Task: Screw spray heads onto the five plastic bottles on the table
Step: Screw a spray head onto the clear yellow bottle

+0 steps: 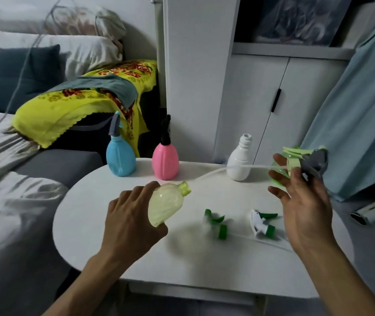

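My left hand (129, 221) grips a pale yellow-green bottle (166, 205), tilted with its open neck up and to the right, above the white table (136, 258). My right hand (305, 201) holds a grey and light-green spray head (308, 159) whose thin white tube (259, 166) sticks out to the left. A blue bottle (120, 156) and a pink bottle (165, 160) stand at the table's back with spray heads on. A white bottle (239, 159) stands open-necked. A green bottle shows partly behind my right fingers. Two loose spray heads lie on the table: a green one (216, 223) and a white-green one (263, 222).
A sofa with pillows and a yellow floral cloth (84, 99) lies left of the table. A white cabinet (261, 99) stands behind it, and a light-blue fabric (359, 133) hangs at the right. A white roller-like item (372, 210) lies on the floor at right.
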`<action>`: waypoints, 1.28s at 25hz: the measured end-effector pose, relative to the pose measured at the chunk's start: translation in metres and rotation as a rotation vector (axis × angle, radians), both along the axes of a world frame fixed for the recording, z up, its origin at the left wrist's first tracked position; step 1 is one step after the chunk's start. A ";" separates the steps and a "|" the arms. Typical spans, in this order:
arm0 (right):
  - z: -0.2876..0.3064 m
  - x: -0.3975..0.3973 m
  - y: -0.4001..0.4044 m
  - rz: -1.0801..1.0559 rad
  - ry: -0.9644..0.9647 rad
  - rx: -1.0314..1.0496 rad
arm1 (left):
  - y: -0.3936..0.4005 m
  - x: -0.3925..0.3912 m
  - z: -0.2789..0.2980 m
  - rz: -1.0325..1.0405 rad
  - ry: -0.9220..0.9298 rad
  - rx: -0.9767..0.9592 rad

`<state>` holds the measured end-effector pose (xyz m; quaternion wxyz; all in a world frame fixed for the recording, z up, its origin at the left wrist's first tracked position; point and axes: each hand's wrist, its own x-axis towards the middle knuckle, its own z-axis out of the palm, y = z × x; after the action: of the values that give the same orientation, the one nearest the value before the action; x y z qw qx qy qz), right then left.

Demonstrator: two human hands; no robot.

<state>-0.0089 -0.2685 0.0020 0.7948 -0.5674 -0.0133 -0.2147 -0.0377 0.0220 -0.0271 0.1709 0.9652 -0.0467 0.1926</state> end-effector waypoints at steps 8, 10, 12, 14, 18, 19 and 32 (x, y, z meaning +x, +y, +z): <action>-0.015 -0.010 0.041 0.189 0.045 -0.043 | 0.004 -0.002 -0.003 -0.069 -0.045 -0.018; -0.023 -0.015 0.051 0.247 0.068 -0.066 | -0.004 -0.002 -0.005 -0.125 -0.065 -0.005; -0.029 -0.019 0.060 0.286 0.073 -0.058 | -0.010 -0.001 -0.008 -0.170 -0.072 -0.011; -0.032 -0.017 0.060 0.260 0.086 -0.033 | -0.014 0.001 -0.009 -0.192 -0.068 -0.010; -0.029 -0.012 0.046 0.167 0.116 -0.190 | -0.016 0.006 -0.008 -0.206 -0.085 0.037; -0.029 -0.012 0.043 0.158 0.096 -0.294 | -0.016 0.007 -0.008 -0.209 -0.087 0.044; -0.021 -0.009 0.026 0.243 -0.040 -0.776 | -0.009 0.007 -0.006 -0.255 -0.104 0.085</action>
<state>-0.0183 -0.2427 -0.0194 0.5407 -0.8154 -0.1757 -0.1090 -0.0303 0.0133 -0.0331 0.1502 0.9464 -0.1861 0.2170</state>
